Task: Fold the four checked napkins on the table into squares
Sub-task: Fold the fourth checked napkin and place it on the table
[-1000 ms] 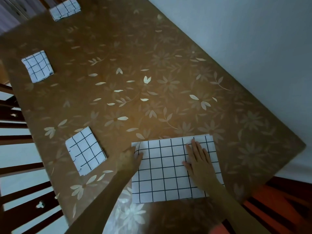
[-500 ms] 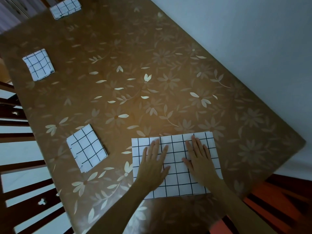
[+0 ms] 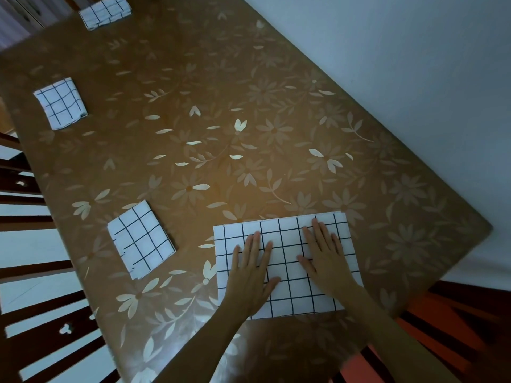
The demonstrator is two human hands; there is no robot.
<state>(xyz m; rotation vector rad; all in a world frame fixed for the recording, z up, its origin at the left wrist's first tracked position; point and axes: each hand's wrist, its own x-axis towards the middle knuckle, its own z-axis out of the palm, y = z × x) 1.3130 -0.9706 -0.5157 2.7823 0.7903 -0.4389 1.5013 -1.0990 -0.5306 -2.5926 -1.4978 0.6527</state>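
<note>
Scene: a brown table with a pale flower and leaf pattern is seen from above, at a slant, in dim light.
Napkin being worked on: a white napkin with a black grid is laid flat as a wide rectangle near the table's front edge, its layered edges showing along the far side.
Left hand: it is pressed palm down on the left half of this napkin, fingers straight and slightly spread, thumb out toward the middle; nothing is gripped.
Right hand: it is laid flat on the right half of the same napkin, fingers straight and close together, thumb stretched to the left; nothing is gripped.
Space between hands: a strip of bare cloth is left between the two thumbs.
Nearest folded napkin: a small square is set to the left of the rectangle, apart from it.
Second folded napkin: another square is placed farther back near the left edge.
Third folded napkin: it is seen at the far end, partly cut off by the top of the view.
Surroundings: dark wooden chair backs are lined up on the left; a pale wall is met on the right.
</note>
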